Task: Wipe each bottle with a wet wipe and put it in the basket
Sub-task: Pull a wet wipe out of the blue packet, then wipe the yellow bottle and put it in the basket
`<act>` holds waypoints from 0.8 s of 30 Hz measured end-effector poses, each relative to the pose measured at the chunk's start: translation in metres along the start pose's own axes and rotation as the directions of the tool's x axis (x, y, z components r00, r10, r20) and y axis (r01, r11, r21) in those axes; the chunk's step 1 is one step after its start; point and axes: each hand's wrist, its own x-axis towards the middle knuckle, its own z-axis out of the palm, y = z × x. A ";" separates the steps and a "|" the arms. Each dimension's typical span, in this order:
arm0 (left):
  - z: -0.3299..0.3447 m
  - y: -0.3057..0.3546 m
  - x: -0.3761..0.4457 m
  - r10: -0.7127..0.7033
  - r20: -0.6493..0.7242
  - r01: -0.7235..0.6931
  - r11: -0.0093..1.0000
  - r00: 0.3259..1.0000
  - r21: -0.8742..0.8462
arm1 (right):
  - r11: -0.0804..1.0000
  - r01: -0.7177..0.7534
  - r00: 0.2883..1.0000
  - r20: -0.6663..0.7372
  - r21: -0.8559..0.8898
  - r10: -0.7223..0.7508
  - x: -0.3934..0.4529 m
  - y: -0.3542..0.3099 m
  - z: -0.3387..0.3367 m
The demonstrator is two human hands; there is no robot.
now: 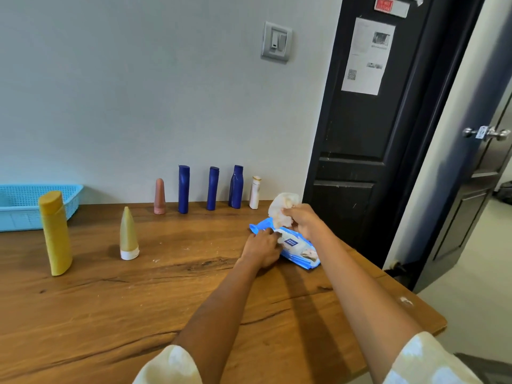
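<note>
Starting far left, the blue basket sat cut off by the frame, seven bottles standing unwiped on the table. The left hand pinned the wipe pack; the right hand pinched a wet wipe free. Next, probably, a bottle. Left fingertips were indistinct.

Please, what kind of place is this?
Probably a room in a home or small office: a wooden table stands against a painted wall with a light switch, beside a dark panelled door bearing a printed notice.
</note>
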 end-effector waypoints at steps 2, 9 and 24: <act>-0.005 -0.013 -0.002 -0.135 -0.091 0.100 0.944 0.987 -0.313 | 0.999 0.042 0.998 0.040 0.021 -0.043 -0.006 0.000 0.007; -0.060 -0.057 -0.049 -0.407 0.071 0.098 0.048 0.910 -0.994 | 0.969 0.066 0.972 0.206 0.237 -0.117 -0.034 0.001 0.062; -0.113 -0.122 -0.148 -0.450 0.014 -0.060 -0.149 0.893 -0.987 | 0.879 0.451 0.886 -0.040 -0.157 -0.462 -0.100 0.030 0.171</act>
